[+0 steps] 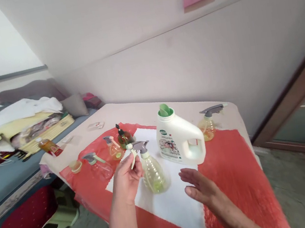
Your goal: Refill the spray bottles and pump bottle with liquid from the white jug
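Observation:
My left hand point(129, 175) pinches the pale trigger of a clear, yellow-green spray bottle point(154, 173) with a grey head. The bottle is upright over the white cloth; whether its base touches the cloth I cannot tell. Open and palm inward, my right hand point(197, 188) is to the right of the bottle, apart from it and holding nothing. Behind it, on the cloth, stands a large white handled detergent jug point(180, 140). No cap covers the jug's neck, where a green spout point(164, 110) shows.
Spray bottles stand on the red cover point(232, 178): one spray bottle point(207, 126) right, others point(100, 167) left, near a dark pump bottle point(124, 137). A round lid point(75, 166) and an amber bottle point(50, 146) lie farther left. A red-topped stool point(25, 226) stands beside the table.

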Available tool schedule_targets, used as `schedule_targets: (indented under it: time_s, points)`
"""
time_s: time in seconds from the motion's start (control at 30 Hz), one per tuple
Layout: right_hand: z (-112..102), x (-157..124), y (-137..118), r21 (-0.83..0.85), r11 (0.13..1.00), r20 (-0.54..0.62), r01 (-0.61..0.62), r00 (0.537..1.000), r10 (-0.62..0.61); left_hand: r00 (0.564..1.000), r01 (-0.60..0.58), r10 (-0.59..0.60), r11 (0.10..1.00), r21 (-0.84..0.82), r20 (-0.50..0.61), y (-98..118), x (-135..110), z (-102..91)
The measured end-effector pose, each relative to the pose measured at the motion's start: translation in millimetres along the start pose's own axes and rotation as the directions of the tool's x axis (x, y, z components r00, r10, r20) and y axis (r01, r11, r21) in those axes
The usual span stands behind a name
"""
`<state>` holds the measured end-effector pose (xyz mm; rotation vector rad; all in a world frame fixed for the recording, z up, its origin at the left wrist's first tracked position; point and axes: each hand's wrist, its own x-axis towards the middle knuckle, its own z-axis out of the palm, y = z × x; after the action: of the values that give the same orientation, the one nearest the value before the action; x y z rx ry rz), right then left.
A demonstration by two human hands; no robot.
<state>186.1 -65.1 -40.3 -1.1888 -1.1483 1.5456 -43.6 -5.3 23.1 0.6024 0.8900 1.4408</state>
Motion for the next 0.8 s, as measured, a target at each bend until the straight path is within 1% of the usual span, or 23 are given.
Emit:
schedule_targets:
  time_s: [0.03,0.1,0.17,0.2,0.23,0.27,0.3,0.37,0.4,0.43,0.47,0.5,0.53,0.57,0.6,0.67,0.7,0.73,0.77,0.8]
  points:
    - [3.0,0.4,2.4,0.015,0.999,0.032,0.029,0.999,-0.030,0.994,0.081,-0.079,0.997,-0.018,0.072,-0.7,-3.8,2.7]
    - [9.1,2.0,7.9,0.062,0.995,0.115,0.084,0.989,-0.091,0.959,0.210,-0.196,0.976,-0.050,0.207,-4.4,-10.0,7.9]
    - [15.8,3.8,11.7,0.146,0.983,0.197,0.110,0.971,-0.138,0.924,0.273,-0.242,0.960,-0.066,0.296,-9.7,-14.0,12.0]
    - [19.1,4.2,11.8,0.189,0.975,0.222,0.115,0.962,-0.157,0.916,0.283,-0.251,0.957,-0.062,0.313,-12.2,-14.9,13.3]
    - [22.1,4.0,10.2,0.227,0.967,0.235,0.119,0.956,-0.173,0.916,0.282,-0.252,0.958,-0.052,0.312,-14.4,-15.0,13.9]
    - [24.6,3.1,6.9,0.256,0.960,0.244,0.118,0.953,-0.182,0.925,0.270,-0.247,0.962,-0.041,0.290,-16.1,-14.2,14.0]
    - [26.4,1.4,2.3,0.278,0.955,0.251,0.108,0.951,-0.181,0.941,0.248,-0.233,0.968,-0.032,0.244,-17.4,-12.7,13.7]
    - [27.8,-3.4,-9.0,0.317,0.945,0.264,0.079,0.950,-0.168,0.981,0.163,-0.159,0.986,-0.025,0.112,-19.5,-9.3,12.8]
    - [27.5,-6.0,-14.5,0.335,0.940,0.274,0.062,0.948,-0.161,0.991,0.119,-0.118,0.993,-0.017,0.068,-20.6,-8.1,12.9]
    - [26.9,-8.4,-19.2,0.351,0.935,0.286,0.047,0.946,-0.154,0.995,0.088,-0.087,0.996,-0.006,0.057,-22.0,-8.0,13.6]
    - [26.1,-10.2,-22.9,0.361,0.932,0.301,0.033,0.942,-0.150,0.993,0.081,-0.081,0.997,0.008,0.090,-23.8,-8.9,15.1]
    - [25.4,-11.4,-25.3,0.366,0.931,0.322,0.018,0.936,-0.145,0.983,0.096,-0.099,0.995,0.022,0.157,-25.9,-10.9,17.3]
    - [25.0,-12.1,-26.6,0.365,0.931,0.350,0.002,0.926,-0.140,0.965,0.126,-0.131,0.991,0.038,0.227,-28.3,-13.8,20.2]
    - [25.0,-12.2,-26.9,0.359,0.933,0.382,-0.016,0.915,-0.132,0.947,0.163,-0.172,0.985,0.055,0.270,-30.9,-17.1,23.4]
    - [25.5,-12.0,-26.2,0.347,0.937,0.405,-0.028,0.906,-0.123,0.942,0.189,-0.202,0.979,0.071,0.267,-33.7,-20.3,26.8]
    - [28.2,-10.9,-22.0,0.278,0.960,0.432,-0.031,0.897,-0.096,0.958,0.211,-0.229,0.970,0.121,0.170,-39.8,-24.7,33.0]
    - [30.2,-10.2,-18.7,0.198,0.980,0.396,-0.002,0.915,-0.078,0.971,0.196,-0.214,0.968,0.159,0.105,-43.1,-25.4,35.6]
    - [32.4,-9.5,-14.9,0.071,0.997,0.310,0.042,0.949,-0.062,0.982,0.164,-0.179,0.962,0.217,0.053,-46.3,-25.2,37.8]
    - [34.6,-8.6,-10.9,-0.097,0.992,0.181,0.082,0.981,-0.064,0.992,0.113,-0.124,0.951,0.288,0.020,-49.3,-24.1,39.5]
    - [36.4,-7.8,-7.1,-0.275,0.956,0.042,0.099,0.995,-0.091,0.998,0.051,-0.056,0.931,0.361,0.004,-52.0,-22.5,40.8]
